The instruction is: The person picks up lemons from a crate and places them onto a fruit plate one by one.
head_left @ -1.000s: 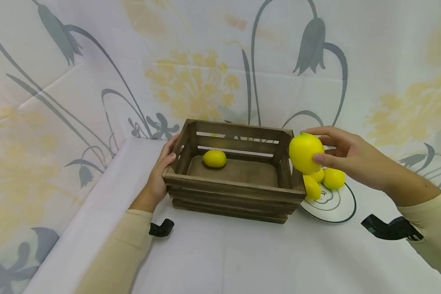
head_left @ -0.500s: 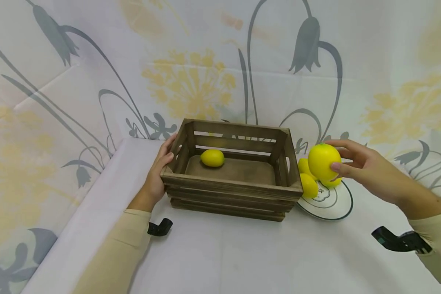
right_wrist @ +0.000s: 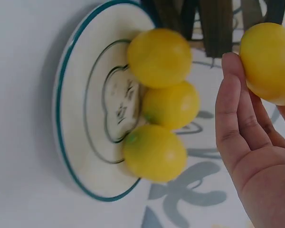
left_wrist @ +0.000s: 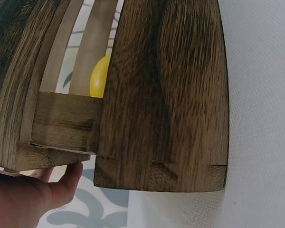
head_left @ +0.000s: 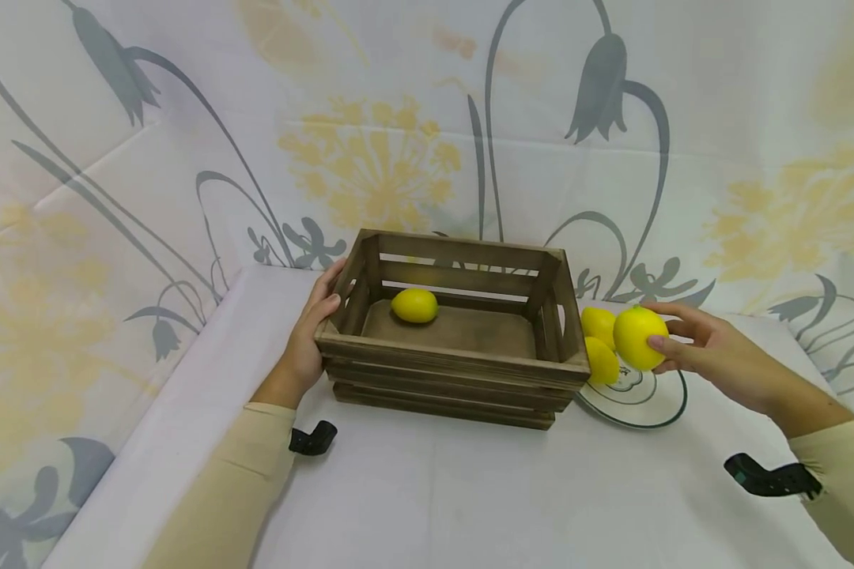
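Note:
My left hand (head_left: 303,344) holds the left end of a brown slatted wooden crate (head_left: 455,359), its thumb over the rim. One lemon (head_left: 415,306) lies inside, on the left of the crate floor. Right of the crate, my right hand (head_left: 729,359) pinches another lemon (head_left: 639,337) between thumb and fingers, above a white plate (head_left: 658,411) with a green edge. Three lemons rest on that plate in the right wrist view, such as the near lemon (right_wrist: 154,153). From the head, the held lemon hides one of them.
A white cloth (head_left: 427,490) covers the table. Behind the crate hangs a floral curtain (head_left: 398,118), and it continues along the left. The plate's left part is tucked behind the crate's right end.
My right hand has moved right and down with its lemon, from beside the crate's rim to over the plate. The left hand and crate have stayed put.

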Tool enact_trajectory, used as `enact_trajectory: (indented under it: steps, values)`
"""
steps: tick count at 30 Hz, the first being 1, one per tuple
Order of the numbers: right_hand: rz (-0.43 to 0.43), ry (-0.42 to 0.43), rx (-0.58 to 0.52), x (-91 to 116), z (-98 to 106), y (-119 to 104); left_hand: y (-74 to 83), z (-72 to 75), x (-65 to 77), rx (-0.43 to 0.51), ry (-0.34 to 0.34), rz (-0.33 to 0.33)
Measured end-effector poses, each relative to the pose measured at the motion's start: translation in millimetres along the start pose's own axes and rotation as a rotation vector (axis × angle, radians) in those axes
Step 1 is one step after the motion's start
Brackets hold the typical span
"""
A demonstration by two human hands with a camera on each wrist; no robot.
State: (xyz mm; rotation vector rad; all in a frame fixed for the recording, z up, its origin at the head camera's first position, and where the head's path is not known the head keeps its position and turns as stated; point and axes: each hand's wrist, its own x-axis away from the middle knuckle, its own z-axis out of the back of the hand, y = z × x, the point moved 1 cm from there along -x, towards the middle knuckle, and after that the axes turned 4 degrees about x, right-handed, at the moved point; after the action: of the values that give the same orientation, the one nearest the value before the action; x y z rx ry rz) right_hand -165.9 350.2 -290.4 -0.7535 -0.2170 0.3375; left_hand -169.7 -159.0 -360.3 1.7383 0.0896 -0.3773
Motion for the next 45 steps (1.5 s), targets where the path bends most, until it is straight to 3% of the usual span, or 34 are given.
enact_trajectory:
  steps: [4, 9, 18, 45]
  values:
    - [-0.067, 0.003, 0.025, 1, -1, 12, -1.2, 0.0, -0.5, -0.003, -0.003, 0.007]
    - [-0.089, -0.001, 0.038, 0, 0, 23, -0.8, 0.4, -0.6, -0.01, -0.002, 0.007]
    - [-0.19, -0.061, 0.101, -5, -6, 38, -0.2, 0.8, -1.6, -0.022, 0.0, 0.0]
    - [-0.213, -0.105, 0.171, -8, -19, 57, -0.2, 1.0, -1.6, -0.02, -0.007, -0.007]
